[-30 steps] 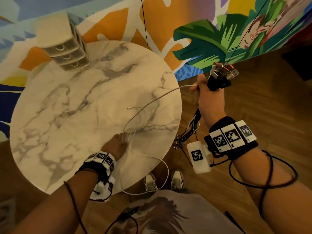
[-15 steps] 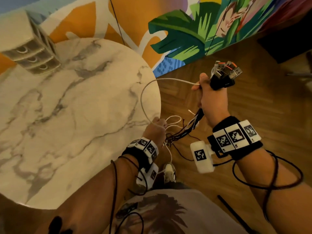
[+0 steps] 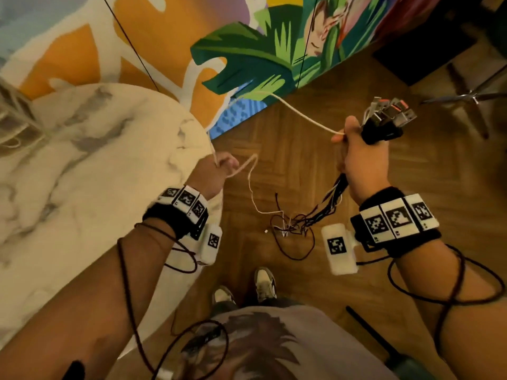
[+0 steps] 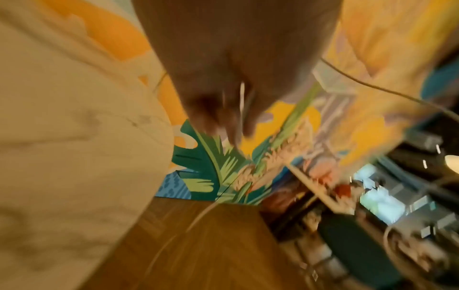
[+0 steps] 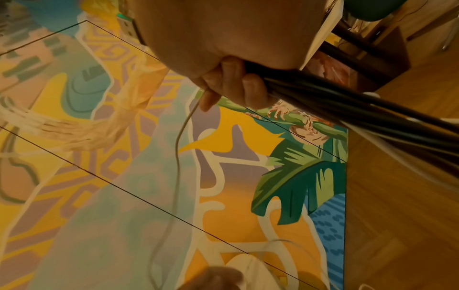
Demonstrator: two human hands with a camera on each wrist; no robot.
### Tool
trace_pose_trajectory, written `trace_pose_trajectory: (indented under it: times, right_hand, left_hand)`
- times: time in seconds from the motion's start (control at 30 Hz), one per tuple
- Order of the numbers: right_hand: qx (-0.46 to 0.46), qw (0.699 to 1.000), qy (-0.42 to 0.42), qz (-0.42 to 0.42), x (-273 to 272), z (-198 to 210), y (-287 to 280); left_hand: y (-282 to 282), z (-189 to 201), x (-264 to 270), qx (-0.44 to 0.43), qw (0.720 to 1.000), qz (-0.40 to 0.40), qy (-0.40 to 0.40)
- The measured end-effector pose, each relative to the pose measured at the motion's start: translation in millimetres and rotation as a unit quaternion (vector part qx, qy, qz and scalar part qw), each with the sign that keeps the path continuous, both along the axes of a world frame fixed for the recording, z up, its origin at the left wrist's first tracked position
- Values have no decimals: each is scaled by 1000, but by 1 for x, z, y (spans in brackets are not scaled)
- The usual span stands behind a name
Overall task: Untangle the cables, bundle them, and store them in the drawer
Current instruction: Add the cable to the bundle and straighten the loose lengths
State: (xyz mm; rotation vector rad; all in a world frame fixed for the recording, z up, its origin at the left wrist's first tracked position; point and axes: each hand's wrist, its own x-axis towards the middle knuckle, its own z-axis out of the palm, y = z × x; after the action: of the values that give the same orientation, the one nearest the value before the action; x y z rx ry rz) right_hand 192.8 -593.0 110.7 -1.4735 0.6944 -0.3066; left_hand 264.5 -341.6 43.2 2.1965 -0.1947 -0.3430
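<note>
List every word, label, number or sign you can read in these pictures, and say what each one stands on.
No readable words or numbers in any view.
Right wristband: black-and-white square code markers; tiny characters under them, too small to read.
White camera block at the right wrist: one code marker, no letters.
Left wristband and its white block: code markers, blurred.
Shirt: a dark graphic, no legible text.
Wall mural: painted leaves and shapes only.

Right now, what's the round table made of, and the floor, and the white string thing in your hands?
The table looks like glossy marble or a marble print: cream with grey veins. The floor looks like varnished wood, laid in herringbone blocks. The white cable looks plastic-coated or braided; too thin to tell which.
</note>
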Motion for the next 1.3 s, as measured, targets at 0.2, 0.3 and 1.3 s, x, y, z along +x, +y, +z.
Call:
trace_pose_trajectory:
  times: [0.2, 0.3, 1.3]
  right_hand:
    - [-12, 1000, 7, -6, 0, -2, -2]
    - [5, 1000, 3, -19, 2, -2, -3]
    - [44, 998, -7, -34, 8, -5, -9]
  left_hand:
    - [0, 22, 16, -184, 969, 164, -32]
    - [0, 39, 20, -198, 965, 162, -59]
    - [15, -61, -50, 89, 988, 16, 123]
